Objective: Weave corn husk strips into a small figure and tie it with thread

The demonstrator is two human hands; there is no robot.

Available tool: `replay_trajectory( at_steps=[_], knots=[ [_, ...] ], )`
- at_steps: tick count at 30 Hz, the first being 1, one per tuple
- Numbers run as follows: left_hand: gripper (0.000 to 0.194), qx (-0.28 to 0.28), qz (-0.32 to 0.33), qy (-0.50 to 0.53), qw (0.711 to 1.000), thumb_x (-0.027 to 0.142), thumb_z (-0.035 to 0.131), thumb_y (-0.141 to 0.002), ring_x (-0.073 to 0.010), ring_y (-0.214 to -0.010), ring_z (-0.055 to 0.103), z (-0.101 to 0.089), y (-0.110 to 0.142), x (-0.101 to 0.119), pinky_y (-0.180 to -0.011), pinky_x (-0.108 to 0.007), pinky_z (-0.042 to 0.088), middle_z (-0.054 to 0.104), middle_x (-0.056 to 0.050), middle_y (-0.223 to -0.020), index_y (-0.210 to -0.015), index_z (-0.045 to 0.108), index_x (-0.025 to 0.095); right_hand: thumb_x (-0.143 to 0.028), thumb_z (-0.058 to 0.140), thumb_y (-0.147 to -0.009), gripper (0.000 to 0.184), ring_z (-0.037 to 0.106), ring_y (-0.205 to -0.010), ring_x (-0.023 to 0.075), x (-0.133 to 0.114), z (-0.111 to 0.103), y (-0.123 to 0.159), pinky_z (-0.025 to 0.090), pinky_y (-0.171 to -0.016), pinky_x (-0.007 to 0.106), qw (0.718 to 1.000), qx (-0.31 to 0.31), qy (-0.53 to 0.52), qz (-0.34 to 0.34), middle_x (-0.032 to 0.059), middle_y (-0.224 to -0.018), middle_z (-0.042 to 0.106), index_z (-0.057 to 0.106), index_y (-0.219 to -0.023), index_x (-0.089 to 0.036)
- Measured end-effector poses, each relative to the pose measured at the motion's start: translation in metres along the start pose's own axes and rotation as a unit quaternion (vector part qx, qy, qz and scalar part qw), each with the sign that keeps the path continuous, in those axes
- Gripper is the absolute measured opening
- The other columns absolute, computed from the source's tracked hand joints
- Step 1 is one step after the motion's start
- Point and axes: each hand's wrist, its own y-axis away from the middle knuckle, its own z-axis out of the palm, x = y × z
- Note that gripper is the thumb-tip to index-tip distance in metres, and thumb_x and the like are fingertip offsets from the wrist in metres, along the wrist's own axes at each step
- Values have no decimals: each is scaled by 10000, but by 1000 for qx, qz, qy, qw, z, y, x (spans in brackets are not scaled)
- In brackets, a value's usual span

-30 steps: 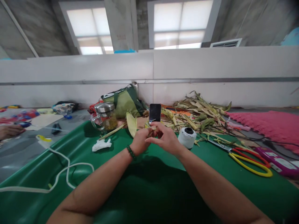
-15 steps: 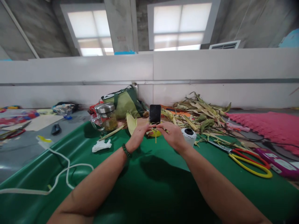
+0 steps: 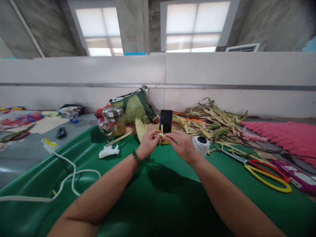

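The left hand (image 3: pixel 148 144) pinches a pale husk strip (image 3: pixel 161 134) between thumb and fingers. The right hand (image 3: pixel 183 145) pinches the same strip at its right end. The strip is positioned above the green-covered table (image 3: pixel 123 200), in front of the standing phone (image 3: pixel 166 119). A white spool (image 3: pixel 201 147) stands just beside the right hand. Scissors (image 3: pixel 268 181) lie farther right. A lidded glass mug (image 3: pixel 117 127) and crumpled tissue (image 3: pixel 109 151) occupy the left side.
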Motion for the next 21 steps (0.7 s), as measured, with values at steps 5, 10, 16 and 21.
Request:
replay_trajectory(
  at_steps=[5,10,16,21],
  knots=[
    [280,24,-22,70,997,335,704,-694,-163,-638,682,0,1,6,-583,-239,516,725,-31,-669,-885,672,133,-260,498,-918,212,658,-831,201,-3,-3,-2,497,-778,322,999,23,-29,24,75,-883,724,702,-912,-203],
    [443,-43,-82,128,987,433,757,-659,-191,-761,705,-1,6,12,-695,-282,536,754,-70,-833,-987,708,140,-259,506,-907,192,647,-822,192,-3,-4,-3,487,-752,309,999,27,-35,31,64,-869,711,691,-882,-210],
    [442,-70,-80,136,985,362,780,-646,-190,-830,693,-1,8,13,-737,-282,531,750,-74,-901,-1024,703,145,-239,530,-890,193,628,-756,184,-8,-7,-3,486,-703,296,997,71,-11,2,67,-782,676,696,-801,-195],
    [321,-17,-71,108,991,260,737,-663,-126,-648,653,1,5,8,-644,-242,521,713,-9,-693,-946,690,115,-230,496,-912,239,629,-772,179,-19,-9,1,490,-712,288,994,85,54,-48,77,-790,684,712,-813,-205]
  ],
)
